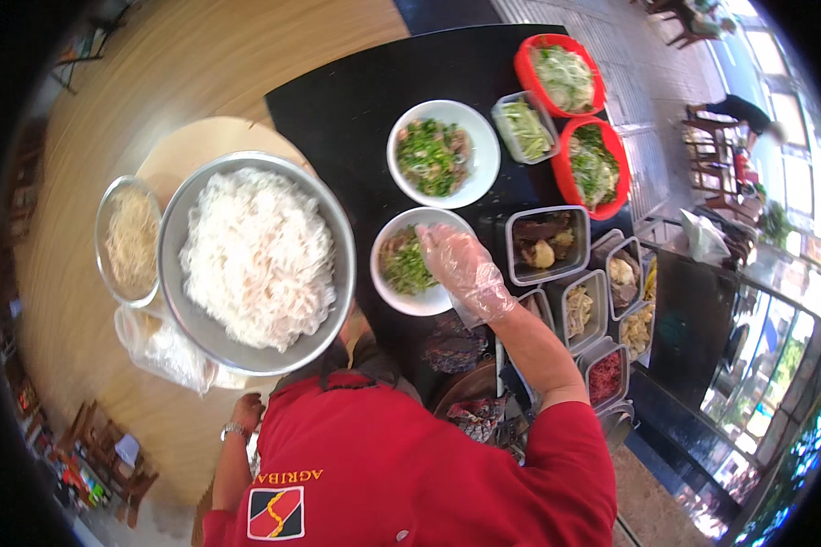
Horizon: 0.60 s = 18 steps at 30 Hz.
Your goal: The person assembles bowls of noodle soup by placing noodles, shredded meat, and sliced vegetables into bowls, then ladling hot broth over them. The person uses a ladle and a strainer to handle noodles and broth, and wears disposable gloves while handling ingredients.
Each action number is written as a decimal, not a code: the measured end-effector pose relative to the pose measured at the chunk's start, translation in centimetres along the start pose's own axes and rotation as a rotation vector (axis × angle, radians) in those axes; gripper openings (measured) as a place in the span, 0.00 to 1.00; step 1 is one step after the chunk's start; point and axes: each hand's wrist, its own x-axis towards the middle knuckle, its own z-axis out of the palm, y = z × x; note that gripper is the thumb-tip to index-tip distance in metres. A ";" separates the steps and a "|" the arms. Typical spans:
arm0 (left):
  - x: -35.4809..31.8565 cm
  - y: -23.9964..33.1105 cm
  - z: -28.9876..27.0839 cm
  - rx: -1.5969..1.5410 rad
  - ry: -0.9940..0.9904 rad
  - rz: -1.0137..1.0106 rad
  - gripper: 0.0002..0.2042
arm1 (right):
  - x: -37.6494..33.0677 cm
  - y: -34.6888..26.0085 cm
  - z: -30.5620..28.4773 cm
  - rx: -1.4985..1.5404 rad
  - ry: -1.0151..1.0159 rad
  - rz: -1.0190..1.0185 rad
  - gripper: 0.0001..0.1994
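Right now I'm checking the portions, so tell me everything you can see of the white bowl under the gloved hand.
The near white bowl is round, glossy, ceramic-looking, and sits upright on the black counter. It holds chopped green herbs with brownish pieces on the left side. The right hand, in a thin clear plastic glove, reaches over its right rim, fingers down at the contents. A second, similar white bowl stands just beyond it.

Big steel bowl [178, 301] full of white noodles, left. Smaller glass bowl [105, 264] of thin yellow noodles touching its left rim. Plastic bag [160, 351] just below. Far white bowl [479, 159] with chopped greens. Two red baskets [523, 68] of shredded vegetables at top right. Metal trays [511, 264] of toppings on the right.
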 end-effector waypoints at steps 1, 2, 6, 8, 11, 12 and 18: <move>0.0 0.7 -0.3 -0.135 0.016 -0.092 0.23 | 0.1 1.6 1.0 -0.464 0.225 -0.069 0.15; 0.0 1.2 -0.6 -0.271 0.045 -0.181 0.23 | 0.2 4.7 1.3 -0.057 0.350 0.093 0.11; -0.1 0.7 -1.1 -0.225 -0.001 -0.210 0.23 | -0.2 19.6 -2.9 -0.226 0.589 0.742 0.15; 0.1 -1.4 -0.7 -0.151 -0.035 -0.126 0.23 | 0.3 24.4 -6.0 0.266 0.901 0.959 0.27; 1.1 -4.8 -0.1 -0.063 -0.075 0.056 0.23 | -0.5 27.0 -9.8 0.199 0.258 0.859 0.27; 1.1 -5.6 0.1 -0.053 -0.063 0.132 0.23 | 0.0 27.1 -10.5 0.170 0.245 0.820 0.26; -0.2 -3.7 -0.6 -0.149 -0.094 -0.076 0.24 | 9.0 31.4 -13.2 0.159 0.397 0.739 0.32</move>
